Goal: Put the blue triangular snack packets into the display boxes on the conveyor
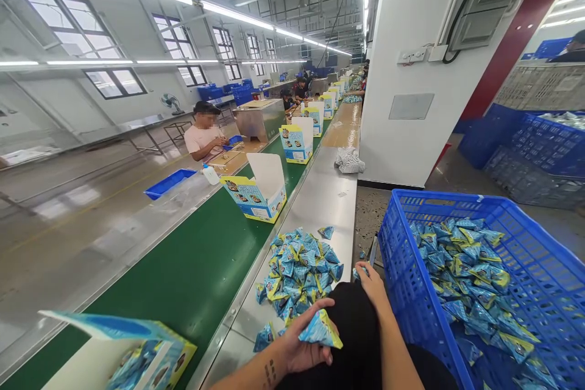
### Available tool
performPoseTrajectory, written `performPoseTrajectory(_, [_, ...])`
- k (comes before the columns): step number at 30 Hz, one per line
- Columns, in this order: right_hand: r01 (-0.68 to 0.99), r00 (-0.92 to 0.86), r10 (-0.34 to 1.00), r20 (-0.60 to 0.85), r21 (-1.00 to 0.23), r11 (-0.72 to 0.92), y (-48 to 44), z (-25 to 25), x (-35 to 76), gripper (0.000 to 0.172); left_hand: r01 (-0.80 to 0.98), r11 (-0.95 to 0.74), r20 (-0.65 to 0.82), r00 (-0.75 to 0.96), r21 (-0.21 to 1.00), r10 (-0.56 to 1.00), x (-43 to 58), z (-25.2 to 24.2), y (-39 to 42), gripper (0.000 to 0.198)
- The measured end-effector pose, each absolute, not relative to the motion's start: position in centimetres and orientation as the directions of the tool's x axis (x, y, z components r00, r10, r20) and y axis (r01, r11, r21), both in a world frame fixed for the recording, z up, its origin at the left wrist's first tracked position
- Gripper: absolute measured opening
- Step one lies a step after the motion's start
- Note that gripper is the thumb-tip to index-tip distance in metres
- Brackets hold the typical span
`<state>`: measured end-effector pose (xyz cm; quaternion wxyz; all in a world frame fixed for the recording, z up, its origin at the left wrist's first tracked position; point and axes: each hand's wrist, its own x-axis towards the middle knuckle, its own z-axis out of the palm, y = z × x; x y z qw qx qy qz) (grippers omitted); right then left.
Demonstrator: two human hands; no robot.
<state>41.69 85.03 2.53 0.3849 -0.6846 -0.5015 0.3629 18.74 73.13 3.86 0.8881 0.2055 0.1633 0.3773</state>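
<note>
A blue and yellow pyramid-shaped snack packet (321,330) rests in my left hand (297,344), its thumb and fingers curled around it. My right hand (372,286) is beside my dark-clad knee, fingers bent around another blue packet (356,274) that is mostly hidden. Just beyond my left hand, a heap of the same packets (301,265) lies on the metal table (320,195). One loose packet (326,232) sits apart at the heap's far right.
At right stands a blue crate (457,196) of packets. Open printed boxes (256,198) line the green conveyor belt (183,274); the nearest box (178,356) contains packets. A crumpled striped cloth (350,160) lies farther along the table. A co-worker (203,137) sits across the belt.
</note>
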Motion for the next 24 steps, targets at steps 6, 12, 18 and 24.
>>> performPoseTrajectory(6, [0.359,0.205,0.961,-0.187,-0.899,-0.252,84.92,2.51,41.84,0.057,-0.614,0.624,-0.119,0.660,0.484,0.742,18.65,3.46,73.17,0.034])
performPoseTrajectory(12, [0.356,0.203,0.962,-0.182,-0.902,-0.245,84.98,2.50,41.85,0.058,-0.604,0.632,-0.142,0.659,0.485,0.739,18.64,3.56,73.08,0.035])
performPoseTrajectory(18, [0.364,0.201,0.963,-0.182,-0.898,-0.246,84.90,2.45,41.76,0.056,-0.607,0.634,-0.144,0.658,0.480,0.739,18.61,3.47,73.13,0.036])
performPoseTrajectory(24, [0.350,0.191,0.961,-0.198,-0.901,-0.255,84.79,2.62,41.70,0.058,-0.611,0.638,-0.149,0.657,0.470,0.739,18.60,3.58,73.30,0.035])
